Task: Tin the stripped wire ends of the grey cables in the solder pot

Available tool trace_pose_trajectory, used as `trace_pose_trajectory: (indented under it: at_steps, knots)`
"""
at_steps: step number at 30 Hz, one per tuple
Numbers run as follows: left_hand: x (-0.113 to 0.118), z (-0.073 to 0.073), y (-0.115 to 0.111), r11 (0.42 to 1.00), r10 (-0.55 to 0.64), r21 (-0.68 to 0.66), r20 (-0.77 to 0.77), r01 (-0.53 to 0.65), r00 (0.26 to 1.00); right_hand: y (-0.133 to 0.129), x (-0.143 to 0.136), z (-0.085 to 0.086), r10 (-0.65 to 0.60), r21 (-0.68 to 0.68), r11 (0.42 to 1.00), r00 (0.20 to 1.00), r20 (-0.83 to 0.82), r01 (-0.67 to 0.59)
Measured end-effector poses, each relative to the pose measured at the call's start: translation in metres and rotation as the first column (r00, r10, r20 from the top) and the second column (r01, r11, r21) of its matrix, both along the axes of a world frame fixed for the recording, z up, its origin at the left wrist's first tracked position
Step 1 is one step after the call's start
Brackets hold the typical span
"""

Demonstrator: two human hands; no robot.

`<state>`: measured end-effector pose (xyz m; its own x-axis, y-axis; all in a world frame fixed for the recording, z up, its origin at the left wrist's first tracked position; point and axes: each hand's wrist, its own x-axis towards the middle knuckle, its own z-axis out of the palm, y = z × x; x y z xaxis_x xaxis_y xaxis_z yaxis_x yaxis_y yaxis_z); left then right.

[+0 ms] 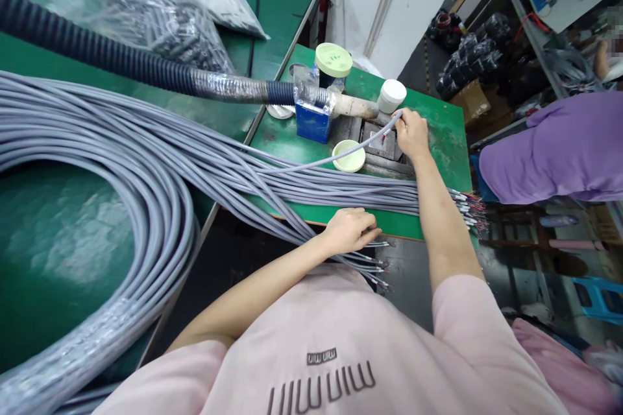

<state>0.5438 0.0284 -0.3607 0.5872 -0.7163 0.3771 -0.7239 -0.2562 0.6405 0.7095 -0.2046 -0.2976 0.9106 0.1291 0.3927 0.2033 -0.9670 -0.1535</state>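
Observation:
My right hand (413, 134) pinches the end of one grey cable (335, 157) above a small metal work plate (379, 141) on the green table. That cable curves away from a thick bundle of grey cables (341, 189), whose stripped ends (470, 207) fan out past my right forearm. My left hand (351, 231) rests with fingers curled beside a smaller group of cable ends (372, 266) near the table's front edge; what it holds, if anything, is hidden. A pale green dish (349, 156) sits left of the plate.
A ribbed hose (146, 68) runs to a nozzle (355, 106) on a blue box (312, 122). Behind stand a lidded tub (333, 61) and a white jar (392, 95). Plastic bags (165, 13) lie upper left. A person in purple (555, 149) is at the right.

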Motion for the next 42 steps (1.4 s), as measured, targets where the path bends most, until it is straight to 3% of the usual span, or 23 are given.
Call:
trace_pose_trajectory:
  at_steps: [6,10,12,14,16,18,19,21,24,27,33,42]
  knots:
    - [0.001,0.000,0.000,1.000,0.005,-0.007,-0.010,-0.005,1.000,0.001,0.004,-0.008,-0.046,0.061,0.997,0.999,-0.008,0.047]
    - [0.003,-0.002,-0.001,1.000,-0.008,-0.027,-0.062,0.007,0.998,0.005,-0.006,0.002,-0.029,0.079,0.996,1.000,0.010,0.028]
    - [0.002,0.008,0.002,0.997,-0.056,-0.063,-0.161,0.046,0.985,0.009,-0.023,0.017,0.002,0.076,0.997,0.999,0.050,-0.005]
    - [-0.003,0.029,0.009,0.976,-0.189,-0.162,-0.319,0.143,0.929,0.017,-0.050,0.035,0.047,0.059,0.997,0.994,0.094,-0.053]
    - [-0.010,0.056,0.022,0.896,-0.428,-0.329,-0.460,0.299,0.778,0.025,-0.084,0.051,0.102,0.049,0.993,0.986,0.132,-0.109]
    - [-0.014,0.080,0.035,0.771,-0.637,-0.483,-0.569,0.415,0.520,0.032,-0.122,0.063,0.182,0.057,0.979,0.968,0.171,-0.194]
    - [-0.015,0.087,0.041,0.740,-0.672,-0.546,-0.630,0.393,0.390,0.034,-0.141,0.066,0.225,0.057,0.970,0.958,0.177,-0.238]
    - [-0.012,0.091,0.048,0.745,-0.665,-0.624,-0.722,0.235,0.190,0.038,-0.175,0.068,0.314,0.038,0.945,0.935,0.165,-0.324]
    - [-0.003,0.076,0.046,0.780,-0.623,-0.625,-0.780,-0.032,0.054,0.043,-0.212,0.062,0.417,-0.017,0.907,0.892,0.174,-0.421]
    - [0.001,0.059,0.036,0.780,-0.607,-0.610,-0.792,-0.138,0.069,0.053,-0.235,0.053,0.485,-0.089,0.875,0.854,0.190,-0.477]
    - [-0.010,0.046,0.024,0.809,-0.509,-0.553,-0.829,-0.201,0.233,0.072,-0.262,0.043,0.503,-0.109,0.863,0.860,0.090,-0.493]
    - [-0.010,0.025,0.023,0.772,-0.570,-0.622,-0.767,-0.128,0.295,0.076,-0.268,0.037,0.531,-0.136,0.846,0.836,0.136,-0.515]
